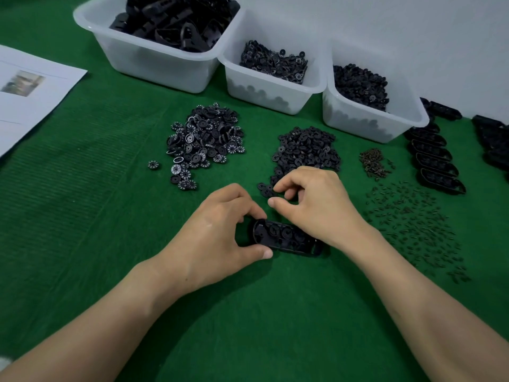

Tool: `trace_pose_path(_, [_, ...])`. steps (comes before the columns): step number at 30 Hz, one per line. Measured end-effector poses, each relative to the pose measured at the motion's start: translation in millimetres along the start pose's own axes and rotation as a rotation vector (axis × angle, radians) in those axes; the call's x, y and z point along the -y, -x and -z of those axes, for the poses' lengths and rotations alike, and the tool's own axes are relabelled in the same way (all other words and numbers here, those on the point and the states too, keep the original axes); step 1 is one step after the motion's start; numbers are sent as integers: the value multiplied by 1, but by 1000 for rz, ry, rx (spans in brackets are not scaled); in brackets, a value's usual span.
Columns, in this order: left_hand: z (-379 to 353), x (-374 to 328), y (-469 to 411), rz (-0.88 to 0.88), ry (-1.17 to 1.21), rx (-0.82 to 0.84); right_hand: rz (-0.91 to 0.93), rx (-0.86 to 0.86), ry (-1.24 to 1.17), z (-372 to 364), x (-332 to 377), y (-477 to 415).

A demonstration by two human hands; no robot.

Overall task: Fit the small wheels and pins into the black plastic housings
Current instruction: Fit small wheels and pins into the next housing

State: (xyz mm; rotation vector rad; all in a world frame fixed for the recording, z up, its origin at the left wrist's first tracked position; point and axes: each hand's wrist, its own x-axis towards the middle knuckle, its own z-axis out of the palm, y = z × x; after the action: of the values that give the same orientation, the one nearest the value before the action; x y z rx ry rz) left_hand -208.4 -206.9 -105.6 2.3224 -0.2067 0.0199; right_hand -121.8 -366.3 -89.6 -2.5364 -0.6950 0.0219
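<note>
At the far left a sheet of paper (33,89) lies on the green bench (82,216), cut off by the frame edge. The black housing (283,238) lies flat on the bench, open side up, between the two hands. At 11 o'clock from it stands a big clear bin (154,67) of dark parts, its top cut off. Nearer to the housing is a pile of numbered wheels (203,142).

The left hand (217,235) grips the housing at its left end. The thumb is at the near edge and the forefinger curls over the far edge, so these fingers are clamped on it. Some round parts sit inside, but how many is hard to see.

The right hand (316,205) is at 1 o'clock from the housing, and its heel covers the right end. Its fingers are curled, with the thumb and forefinger tips close together at the edge of the pile of plain wheels (305,150). I cannot tell if they pinch a wheel.

At 3 o'clock lie scattered pins (413,227). At 2 o'clock is a row of housings (435,161).
</note>
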Motion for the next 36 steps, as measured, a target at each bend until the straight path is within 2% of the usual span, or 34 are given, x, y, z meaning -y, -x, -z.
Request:
trace_pose_path(8, [-1,0,0,-5,12,-8,14,19,-73,13,-3,10])
trace_pose_path(12, [0,0,0,-4,9,-5,79,88,-128,35,-13,31])
trace_pose_path(17, [0,1,1,-1,8,3,138,164,-51,37,-14,45])
trace_pose_path(28, [-1,1,1,-2,15,-10,330,84,123,36,-10,51])
trace_pose_path(34, [-1,0,1,-12,11,-12,311,98,135,34,-12,52])
trace_pose_path(36, [-1,0,1,-8,6,-6,268,129,74,36,-13,51])
